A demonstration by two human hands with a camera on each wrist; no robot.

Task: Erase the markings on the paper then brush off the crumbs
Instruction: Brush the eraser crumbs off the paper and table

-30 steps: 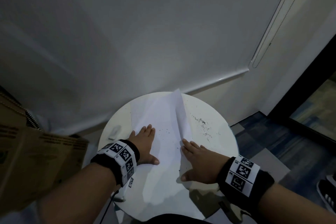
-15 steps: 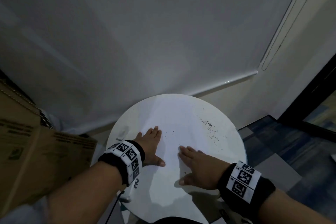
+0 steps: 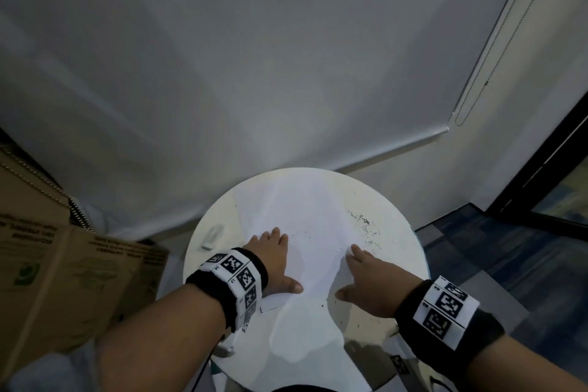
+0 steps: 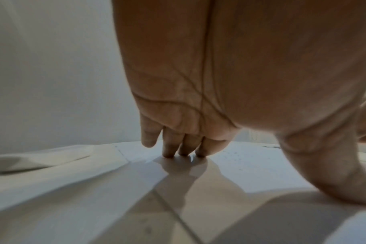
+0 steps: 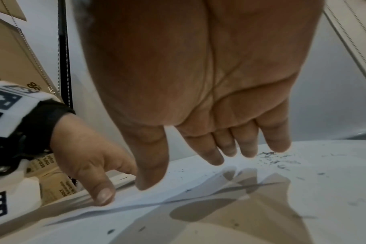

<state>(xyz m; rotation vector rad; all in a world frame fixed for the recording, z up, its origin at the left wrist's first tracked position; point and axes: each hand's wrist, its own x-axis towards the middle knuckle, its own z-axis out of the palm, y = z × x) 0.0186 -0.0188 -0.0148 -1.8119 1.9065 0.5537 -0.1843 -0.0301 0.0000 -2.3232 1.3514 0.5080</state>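
On the table, white paper (seemingly mark-free) under two flat, straight-fingered hands.

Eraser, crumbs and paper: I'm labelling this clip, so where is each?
eraser [image 3: 212, 236], head view, middle of its top face.
crumbs [image 3: 366, 226], head view, densest dark cluster on the table.
paper [image 3: 311, 210], head view, bare middle of the sheet.

The head view looks steeply down from above onto the round counter and both forearms. Each wrist view sits low under its palm, very near, facing forward along the fingers toward the wall. All three share the paper and the crumbs.
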